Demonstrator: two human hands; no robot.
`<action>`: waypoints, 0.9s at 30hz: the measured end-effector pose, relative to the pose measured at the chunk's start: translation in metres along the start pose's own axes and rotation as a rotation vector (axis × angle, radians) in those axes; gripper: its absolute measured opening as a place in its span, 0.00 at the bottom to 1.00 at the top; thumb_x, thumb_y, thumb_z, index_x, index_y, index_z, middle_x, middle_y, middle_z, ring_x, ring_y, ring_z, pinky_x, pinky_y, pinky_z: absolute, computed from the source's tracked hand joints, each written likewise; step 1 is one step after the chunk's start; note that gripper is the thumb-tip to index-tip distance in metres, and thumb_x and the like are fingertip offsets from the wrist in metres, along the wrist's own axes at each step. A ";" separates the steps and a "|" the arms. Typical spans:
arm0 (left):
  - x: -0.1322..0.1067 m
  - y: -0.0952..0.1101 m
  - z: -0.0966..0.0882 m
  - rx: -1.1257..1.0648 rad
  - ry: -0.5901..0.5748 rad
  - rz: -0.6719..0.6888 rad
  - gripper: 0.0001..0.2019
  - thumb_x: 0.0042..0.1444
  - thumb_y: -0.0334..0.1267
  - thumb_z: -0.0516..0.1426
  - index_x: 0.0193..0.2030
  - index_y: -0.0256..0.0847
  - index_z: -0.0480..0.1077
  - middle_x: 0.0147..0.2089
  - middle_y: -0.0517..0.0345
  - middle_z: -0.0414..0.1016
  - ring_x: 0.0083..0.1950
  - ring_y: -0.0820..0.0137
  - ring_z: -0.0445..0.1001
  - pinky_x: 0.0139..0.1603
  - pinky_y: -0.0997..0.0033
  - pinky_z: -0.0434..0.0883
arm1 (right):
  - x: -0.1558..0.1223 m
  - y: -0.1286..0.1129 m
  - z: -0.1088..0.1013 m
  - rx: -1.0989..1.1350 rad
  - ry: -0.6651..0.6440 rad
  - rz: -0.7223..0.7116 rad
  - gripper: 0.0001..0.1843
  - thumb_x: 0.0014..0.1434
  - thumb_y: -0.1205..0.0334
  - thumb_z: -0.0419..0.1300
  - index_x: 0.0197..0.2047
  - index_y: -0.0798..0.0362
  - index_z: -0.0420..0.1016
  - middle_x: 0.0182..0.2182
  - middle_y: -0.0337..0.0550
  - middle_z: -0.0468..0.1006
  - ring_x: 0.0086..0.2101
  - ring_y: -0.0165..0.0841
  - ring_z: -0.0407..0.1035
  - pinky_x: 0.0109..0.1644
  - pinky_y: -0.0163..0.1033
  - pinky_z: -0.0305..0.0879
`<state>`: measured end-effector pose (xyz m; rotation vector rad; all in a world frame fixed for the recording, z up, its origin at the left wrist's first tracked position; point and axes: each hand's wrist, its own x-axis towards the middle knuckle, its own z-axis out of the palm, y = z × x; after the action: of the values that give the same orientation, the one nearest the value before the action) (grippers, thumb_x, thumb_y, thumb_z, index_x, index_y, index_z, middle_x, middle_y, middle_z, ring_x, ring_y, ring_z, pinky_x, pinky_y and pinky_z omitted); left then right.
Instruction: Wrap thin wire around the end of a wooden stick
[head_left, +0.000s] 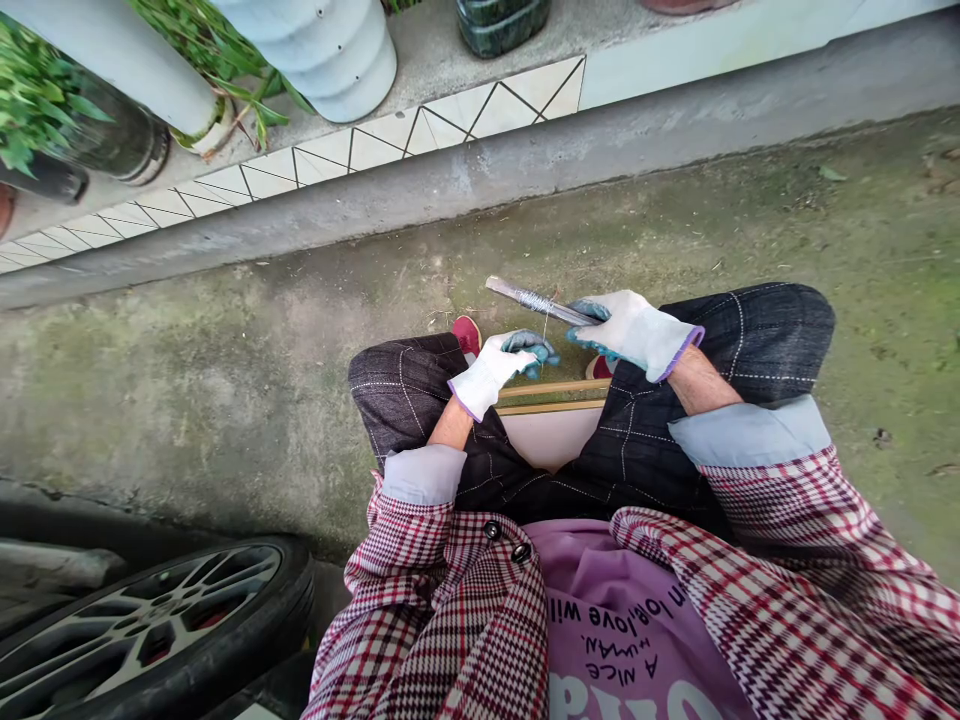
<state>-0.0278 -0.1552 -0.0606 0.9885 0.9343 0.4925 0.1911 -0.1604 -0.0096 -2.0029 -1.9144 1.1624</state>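
I sit with my knees apart over mossy concrete. My right hand (pixel 637 328), in a white glove with blue-coated fingers, is closed round one end of a short grey metal rod (pixel 536 301) wound with thin wire; the rod points up and to the left. My left hand (pixel 510 362), gloved the same way, is curled just below the rod. Its fingers pinch a fine thread or wire that hangs from the rod. A pale wooden seat (pixel 551 415) shows between my legs.
A car wheel (pixel 150 625) with a dark tyre sits at the lower left. A raised concrete kerb (pixel 480 165) runs across the top. Behind it are a tiled ledge, a ribbed white container (pixel 337 50), dark bottles and green plants (pixel 34 100).
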 end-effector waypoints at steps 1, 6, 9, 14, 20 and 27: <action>-0.001 0.001 0.001 0.003 -0.014 -0.018 0.12 0.44 0.36 0.63 0.36 0.35 0.77 0.35 0.52 0.82 0.35 0.71 0.76 0.31 0.75 0.68 | -0.001 0.000 0.001 0.045 -0.003 -0.003 0.12 0.56 0.56 0.61 0.40 0.53 0.80 0.26 0.37 0.76 0.28 0.32 0.68 0.31 0.35 0.60; -0.002 0.001 0.002 0.024 -0.002 -0.071 0.09 0.45 0.35 0.61 0.34 0.35 0.77 0.25 0.62 0.74 0.24 0.78 0.67 0.24 0.78 0.62 | -0.001 0.002 0.007 0.164 0.026 -0.030 0.08 0.53 0.58 0.63 0.34 0.53 0.77 0.23 0.35 0.71 0.26 0.30 0.65 0.30 0.35 0.59; -0.001 0.002 -0.001 -0.026 0.036 -0.007 0.07 0.47 0.33 0.61 0.34 0.34 0.78 0.23 0.63 0.71 0.23 0.80 0.65 0.25 0.79 0.62 | -0.002 0.002 0.007 0.326 0.026 0.014 0.06 0.53 0.59 0.63 0.31 0.53 0.73 0.22 0.34 0.68 0.25 0.29 0.63 0.27 0.34 0.58; 0.001 0.005 -0.002 -0.038 0.112 -0.008 0.08 0.42 0.28 0.61 0.32 0.34 0.78 0.32 0.56 0.80 0.30 0.77 0.71 0.33 0.77 0.69 | -0.006 0.000 0.007 0.525 0.017 0.096 0.05 0.55 0.62 0.65 0.35 0.53 0.75 0.22 0.35 0.67 0.21 0.28 0.60 0.22 0.34 0.57; 0.001 -0.001 -0.005 -0.023 0.110 0.019 0.09 0.44 0.33 0.62 0.34 0.34 0.80 0.29 0.57 0.78 0.29 0.77 0.69 0.31 0.77 0.68 | 0.000 0.010 0.013 0.610 0.034 0.076 0.08 0.56 0.62 0.68 0.39 0.54 0.79 0.22 0.36 0.69 0.21 0.27 0.61 0.21 0.33 0.57; -0.003 0.002 -0.003 0.033 0.129 0.058 0.12 0.44 0.38 0.65 0.37 0.35 0.81 0.31 0.58 0.77 0.30 0.77 0.66 0.32 0.76 0.66 | 0.002 0.012 0.012 0.641 0.041 0.085 0.07 0.57 0.61 0.68 0.38 0.53 0.78 0.25 0.38 0.73 0.22 0.27 0.62 0.22 0.34 0.58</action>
<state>-0.0321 -0.1549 -0.0579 1.0251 1.0340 0.5965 0.1930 -0.1659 -0.0253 -1.7328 -1.2169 1.4968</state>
